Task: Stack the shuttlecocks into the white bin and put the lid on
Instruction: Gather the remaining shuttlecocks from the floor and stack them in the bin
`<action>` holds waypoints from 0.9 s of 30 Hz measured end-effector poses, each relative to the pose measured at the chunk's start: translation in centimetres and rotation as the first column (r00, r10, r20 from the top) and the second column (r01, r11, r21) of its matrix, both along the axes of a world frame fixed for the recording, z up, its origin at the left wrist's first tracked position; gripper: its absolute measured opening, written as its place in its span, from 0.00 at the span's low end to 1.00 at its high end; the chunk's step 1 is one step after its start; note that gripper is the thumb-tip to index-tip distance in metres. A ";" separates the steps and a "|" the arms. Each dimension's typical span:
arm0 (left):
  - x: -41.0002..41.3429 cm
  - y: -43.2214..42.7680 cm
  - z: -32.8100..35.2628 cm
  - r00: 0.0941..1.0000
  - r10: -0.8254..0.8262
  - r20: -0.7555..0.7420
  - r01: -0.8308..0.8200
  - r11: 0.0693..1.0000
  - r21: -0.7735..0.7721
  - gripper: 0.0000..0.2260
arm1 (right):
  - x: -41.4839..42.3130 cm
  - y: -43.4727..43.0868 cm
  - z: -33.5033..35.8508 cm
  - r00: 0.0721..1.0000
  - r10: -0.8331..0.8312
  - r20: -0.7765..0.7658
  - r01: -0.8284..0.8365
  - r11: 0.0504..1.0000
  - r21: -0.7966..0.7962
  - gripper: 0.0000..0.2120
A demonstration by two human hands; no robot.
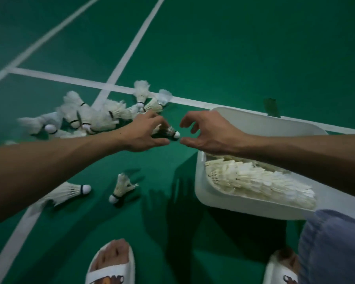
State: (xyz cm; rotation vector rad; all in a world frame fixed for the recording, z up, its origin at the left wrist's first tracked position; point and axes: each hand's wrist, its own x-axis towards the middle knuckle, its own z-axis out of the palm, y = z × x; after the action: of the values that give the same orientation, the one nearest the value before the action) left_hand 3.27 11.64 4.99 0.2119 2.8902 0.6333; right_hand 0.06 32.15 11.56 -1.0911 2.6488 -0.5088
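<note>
The left hand (143, 134) grips a shuttlecock (172, 133) beside the spread-fingered right hand (209, 134), loose pile (86, 117) behind, white bin (244, 206) right.

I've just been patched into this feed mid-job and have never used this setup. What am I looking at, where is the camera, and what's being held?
There is no machine here. A person works with bare hands, and the single picture comes from a camera on their head, looking forward and down. The left hand grips a shuttlecock, its cork end pointing toward the right hand, which is open beside the cork and holds nothing. On the green court floor a pile of loose shuttlecocks lies beyond the left arm, with two single shuttlecocks nearer the feet. On the right is the white bin, holding nested shuttlecocks lying sideways. I cannot pick out a lid.
</note>
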 end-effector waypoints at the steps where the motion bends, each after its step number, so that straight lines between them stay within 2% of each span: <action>1: 1.0 -1.4 -0.7 0.998 0.042 0.039 -0.042 0.999 -0.002 0.22 | 0.6 -1.3 -0.6 0.999 0.038 0.018 -0.038 0.999 0.009 0.17; 5: 5.4 -6.4 -3.6 0.970 0.186 0.154 -0.187 0.982 -0.008 0.22 | 2.9 -6.3 -4.2 0.978 0.168 0.120 -0.177 0.982 0.069 0.20; 7: 7.6 -8.6 -4.7 0.954 0.252 0.165 -0.254 0.967 -0.015 0.21 | 3.9 -8.3 -6.1 0.961 0.209 0.180 -0.229 0.968 0.099 0.21; 10: 10.2 -11.9 -5.9 0.929 0.358 0.098 -0.354 0.934 -0.048 0.19 | 5.4 -11.0 -8.7 0.942 0.246 0.229 -0.282 0.949 0.142 0.22; 13: 12.6 -14.6 -6.9 0.866 0.500 0.021 -0.497 0.864 -0.077 0.18 | 6.4 -13.2 -11.1 0.936 0.244 0.255 -0.295 0.936 0.190 0.24; 15: 14.1 -15.4 -7.2 0.823 0.568 0.033 -0.557 0.816 -0.157 0.21 | 6.8 -14.3 -12.4 0.934 0.224 0.280 -0.289 0.931 0.221 0.27; 18: 16.4 -15.7 -7.6 0.783 0.607 0.135 -0.562 0.783 -0.267 0.28 | 7.1 -15.2 -13.8 0.929 0.193 0.316 -0.282 0.923 0.263 0.30; 21: 18.1 -15.4 -8.3 0.757 0.588 0.283 -0.550 0.809 -0.210 0.34 | 7.4 -15.7 -14.6 0.932 0.167 0.321 -0.261 0.925 0.275 0.27; 24: 18.5 -15.3 -9.0 0.782 0.564 0.264 -0.534 0.826 -0.183 0.33 | 7.4 -15.9 -14.8 0.935 0.111 0.336 -0.205 0.944 0.257 0.23; 27: 18.3 -15.7 -8.9 0.763 0.598 0.246 -0.607 0.793 -0.046 0.29 | 7.2 -16.1 -14.8 0.933 0.080 0.351 -0.174 0.954 0.245 0.22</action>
State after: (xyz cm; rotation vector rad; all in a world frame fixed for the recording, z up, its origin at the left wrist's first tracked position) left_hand 21.59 -4.04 -3.95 -0.7825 2.6647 0.7371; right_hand 7.29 16.00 -3.27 -0.9838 2.2497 -0.2640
